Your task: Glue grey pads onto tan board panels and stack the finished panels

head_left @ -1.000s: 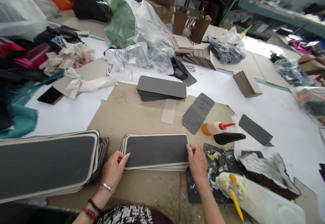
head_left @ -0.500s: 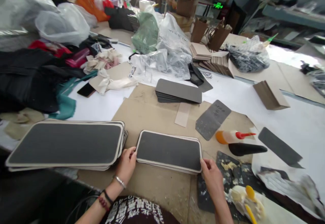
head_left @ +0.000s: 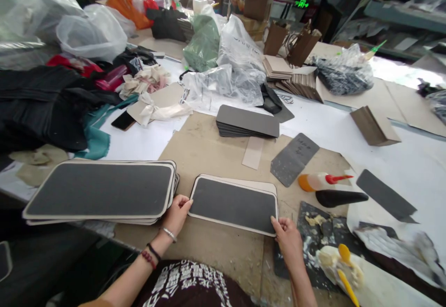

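Beside the stack of larger panels [head_left: 101, 190], pinches with the left hand [head_left: 177, 215] the left end of the pale-rimmed dark panel [head_left: 232, 205], atop a pile [head_left: 258, 186] on the bench [head_left: 223, 251] — looks light, stiff, probably smooth, best held by short ends — and pinches the near right corner with the right hand [head_left: 289, 241]

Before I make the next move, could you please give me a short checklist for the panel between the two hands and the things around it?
1. Left grip on the top panel: ok, at its left edge.
2. Right grip on it: ok, near its lower right corner.
3. Top panel squared with the piece beneath: not ok, that piece shows along the far edge.
4. Larger panels at left stacked evenly: not ok, right ends staggered.
5. Bottle upright: not ok, lying on its side.
6. Red nozzle sealed: cannot tell.
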`<act>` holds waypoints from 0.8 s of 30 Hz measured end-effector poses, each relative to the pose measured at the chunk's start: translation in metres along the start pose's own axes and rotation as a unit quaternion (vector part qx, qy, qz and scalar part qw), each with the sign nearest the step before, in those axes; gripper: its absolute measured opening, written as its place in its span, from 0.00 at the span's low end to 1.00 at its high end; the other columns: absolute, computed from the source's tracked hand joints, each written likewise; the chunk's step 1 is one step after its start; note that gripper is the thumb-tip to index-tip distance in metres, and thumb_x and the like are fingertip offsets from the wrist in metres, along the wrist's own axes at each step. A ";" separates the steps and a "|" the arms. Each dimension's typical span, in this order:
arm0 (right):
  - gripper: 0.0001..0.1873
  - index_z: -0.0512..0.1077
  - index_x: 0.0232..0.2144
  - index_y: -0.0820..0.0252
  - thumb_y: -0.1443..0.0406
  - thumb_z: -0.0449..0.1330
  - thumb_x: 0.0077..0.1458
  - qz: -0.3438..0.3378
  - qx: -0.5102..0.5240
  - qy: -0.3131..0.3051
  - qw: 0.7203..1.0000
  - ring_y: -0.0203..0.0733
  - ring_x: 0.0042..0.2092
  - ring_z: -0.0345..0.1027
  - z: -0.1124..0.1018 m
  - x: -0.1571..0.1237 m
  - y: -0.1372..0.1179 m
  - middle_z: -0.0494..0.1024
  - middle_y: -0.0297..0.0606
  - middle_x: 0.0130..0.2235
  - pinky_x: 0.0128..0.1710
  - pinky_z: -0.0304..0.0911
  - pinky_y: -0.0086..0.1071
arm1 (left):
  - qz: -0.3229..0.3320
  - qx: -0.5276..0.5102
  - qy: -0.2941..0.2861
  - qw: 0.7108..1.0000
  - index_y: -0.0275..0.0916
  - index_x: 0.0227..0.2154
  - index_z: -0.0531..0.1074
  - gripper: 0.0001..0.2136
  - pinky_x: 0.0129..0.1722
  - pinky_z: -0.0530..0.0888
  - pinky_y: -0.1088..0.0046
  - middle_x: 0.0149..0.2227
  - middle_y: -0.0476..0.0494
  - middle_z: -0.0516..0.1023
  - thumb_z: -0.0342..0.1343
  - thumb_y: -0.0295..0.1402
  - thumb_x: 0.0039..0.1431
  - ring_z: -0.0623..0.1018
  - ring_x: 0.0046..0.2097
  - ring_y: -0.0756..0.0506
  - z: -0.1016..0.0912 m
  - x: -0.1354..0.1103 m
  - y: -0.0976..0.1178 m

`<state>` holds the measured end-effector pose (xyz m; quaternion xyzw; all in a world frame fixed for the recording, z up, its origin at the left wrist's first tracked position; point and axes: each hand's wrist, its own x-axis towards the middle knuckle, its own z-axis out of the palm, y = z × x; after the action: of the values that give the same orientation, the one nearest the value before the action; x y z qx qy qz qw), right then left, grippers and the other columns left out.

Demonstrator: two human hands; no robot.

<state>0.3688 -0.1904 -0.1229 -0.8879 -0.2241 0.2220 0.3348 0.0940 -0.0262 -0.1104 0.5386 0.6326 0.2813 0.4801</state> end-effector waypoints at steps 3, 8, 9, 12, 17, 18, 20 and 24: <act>0.21 0.66 0.22 0.59 0.47 0.54 0.41 0.008 0.020 -0.017 1.000 0.38 0.23 0.63 0.000 -0.001 0.001 0.70 0.34 0.20 0.22 0.57 0.29 | -0.002 0.001 0.006 1.000 0.39 0.18 0.64 0.17 0.26 0.66 0.72 0.17 0.51 0.67 0.54 0.49 0.36 0.67 0.23 0.49 0.002 0.001 0.005; 0.21 0.65 0.23 0.59 0.47 0.54 0.41 0.020 0.021 -0.018 0.999 0.38 0.23 0.63 0.001 -0.002 0.002 0.70 0.34 0.21 0.23 0.57 0.29 | -0.002 0.006 0.023 1.000 0.37 0.20 0.66 0.19 0.24 0.65 0.73 0.17 0.52 0.66 0.55 0.50 0.35 0.67 0.22 0.49 0.010 0.007 0.005; 0.21 0.65 0.23 0.59 0.47 0.54 0.41 0.022 0.021 -0.020 0.999 0.38 0.24 0.63 0.001 -0.002 0.002 0.70 0.34 0.21 0.23 0.57 0.29 | 0.000 0.007 0.022 1.000 0.38 0.19 0.65 0.18 0.24 0.64 0.74 0.16 0.52 0.65 0.55 0.50 0.35 0.66 0.22 0.50 0.011 0.009 0.004; 0.21 0.66 0.23 0.60 0.47 0.54 0.41 0.023 0.028 -0.027 0.999 0.38 0.24 0.63 0.001 -0.001 0.001 0.70 0.34 0.21 0.23 0.57 0.29 | 0.003 0.011 0.018 1.000 0.38 0.16 0.63 0.18 0.23 0.61 0.75 0.15 0.54 0.63 0.55 0.50 0.33 0.63 0.21 0.51 0.012 0.012 0.002; 0.20 0.64 0.23 0.59 0.48 0.54 0.42 0.027 0.033 -0.033 0.999 0.38 0.23 0.62 0.000 -0.001 0.000 0.69 0.32 0.20 0.23 0.56 0.29 | -0.006 0.014 0.014 1.000 0.38 0.16 0.63 0.17 0.22 0.61 0.76 0.15 0.54 0.62 0.55 0.49 0.33 0.62 0.21 0.52 0.010 0.013 -0.001; 0.20 0.64 0.23 0.59 0.48 0.54 0.42 0.029 0.030 -0.035 0.999 0.38 0.23 0.62 0.000 -0.001 0.000 0.68 0.32 0.20 0.23 0.56 0.29 | -0.008 0.014 0.013 1.000 0.38 0.16 0.63 0.17 0.22 0.61 0.76 0.15 0.54 0.62 0.55 0.48 0.33 0.62 0.21 0.52 0.010 0.013 -0.001; 0.19 0.63 0.23 0.58 0.48 0.54 0.42 0.032 0.022 -0.038 0.999 0.38 0.24 0.61 0.000 -0.001 0.000 0.68 0.32 0.20 0.23 0.57 0.29 | -0.010 0.013 0.011 1.000 0.38 0.16 0.63 0.17 0.22 0.60 0.76 0.15 0.55 0.62 0.55 0.48 0.34 0.62 0.21 0.52 0.011 0.013 -0.001; 0.19 0.62 0.22 0.58 0.48 0.53 0.42 0.033 -0.003 -0.039 0.999 0.38 0.23 0.61 0.000 0.000 -0.001 0.67 0.31 0.20 0.23 0.56 0.30 | -0.009 0.018 0.009 1.000 0.39 0.16 0.62 0.17 0.23 0.60 0.76 0.15 0.55 0.61 0.55 0.48 0.34 0.61 0.21 0.52 0.011 0.013 0.000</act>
<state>0.3681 -0.1896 -0.1221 -0.8865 -0.2082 0.2665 0.3159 0.1047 -0.0153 -0.1186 0.5387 0.6469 0.2702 0.4673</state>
